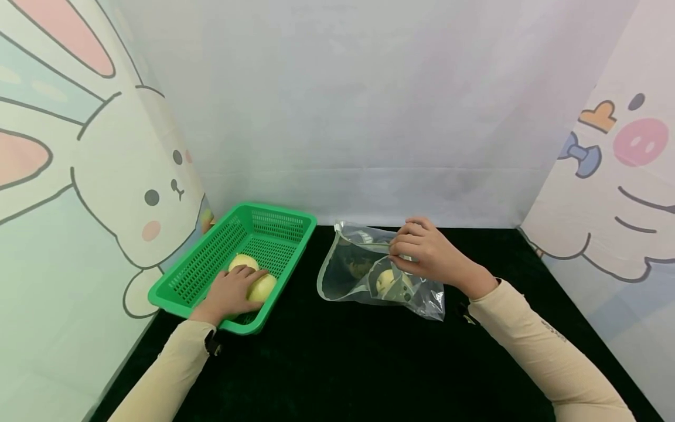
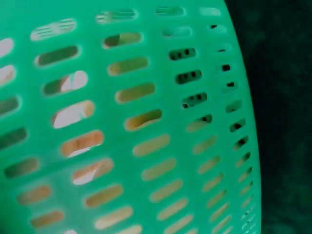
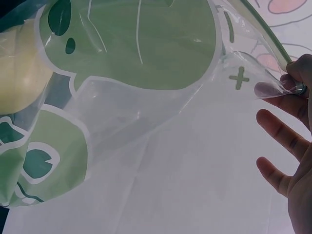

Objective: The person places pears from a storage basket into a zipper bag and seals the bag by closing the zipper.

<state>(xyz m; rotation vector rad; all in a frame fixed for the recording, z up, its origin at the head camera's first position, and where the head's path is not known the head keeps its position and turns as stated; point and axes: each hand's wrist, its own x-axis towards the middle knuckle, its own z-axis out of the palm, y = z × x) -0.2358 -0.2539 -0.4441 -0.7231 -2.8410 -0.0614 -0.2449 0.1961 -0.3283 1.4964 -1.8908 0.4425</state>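
My left hand point(image 1: 229, 296) reaches into a green plastic basket point(image 1: 308, 223), its fingers and thumb round a pale yellow fruit point(image 1: 262, 288), perhaps a pear or an apple. Another yellow fruit point(image 1: 244, 262) lies just beyond those fingers. In the left wrist view the slotted basket wall point(image 2: 117, 129) hides most of this hand. My right hand point(image 1: 429, 252) pinches the edge of a clear zip bag point(image 1: 337, 275) between thumb and index finger, the other fingers spread apart. Inside the bag sits a yellow fruit point(image 1: 386, 282). Green cartoon prints point(image 3: 146, 44) mark the bag's plastic.
The basket and bag stand on a black cloth-covered table point(image 1: 337, 363). A pale curtain-like backdrop point(image 1: 358, 117) rises behind it. Side panels carry a rabbit drawing point(image 1: 132, 193) on the left and a pig drawing point(image 1: 606, 217) on the right.
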